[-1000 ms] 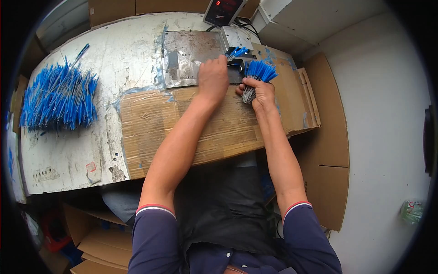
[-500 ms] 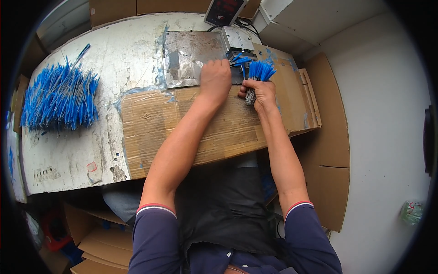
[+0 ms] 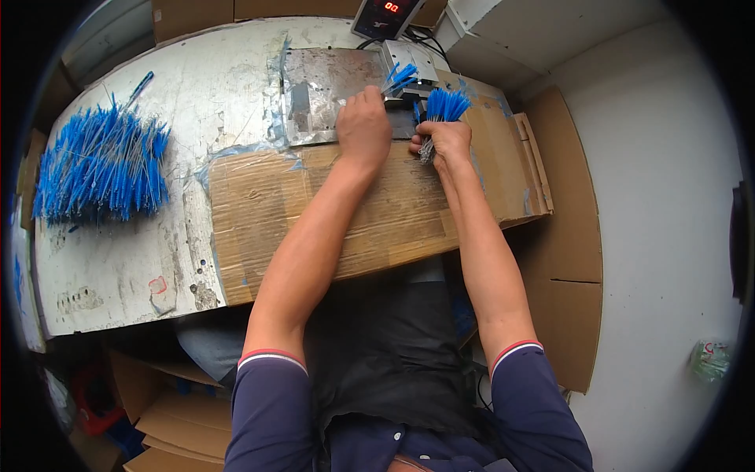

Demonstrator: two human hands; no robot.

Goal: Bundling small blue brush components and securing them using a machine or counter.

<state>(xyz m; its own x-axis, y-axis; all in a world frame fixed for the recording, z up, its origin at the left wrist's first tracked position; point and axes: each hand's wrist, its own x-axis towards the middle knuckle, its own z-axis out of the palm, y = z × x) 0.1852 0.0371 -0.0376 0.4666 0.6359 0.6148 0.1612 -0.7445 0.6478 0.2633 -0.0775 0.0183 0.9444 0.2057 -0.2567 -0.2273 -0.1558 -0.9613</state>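
Observation:
My left hand is closed around a few thin wire brushes, their blue ends pointing up and to the right past the fingers. My right hand grips a thicker bundle of the same brushes, blue ends at the top and looped wire ends hanging below the fist. Just beyond both hands is a small metal device with a dark front part, partly hidden by the blue ends. A large pile of brushes lies at the left of the table.
A metal plate is taped on the white worktable. Flattened cardboard covers the near edge. At the back stands a display box with lit red digits. A pen lies behind the pile; cardboard stands at right.
The left hand has shifted slightly up and left, and its brushes now point higher, in front of the metal device. The right hand has moved a little up. Red digits now show on the display.

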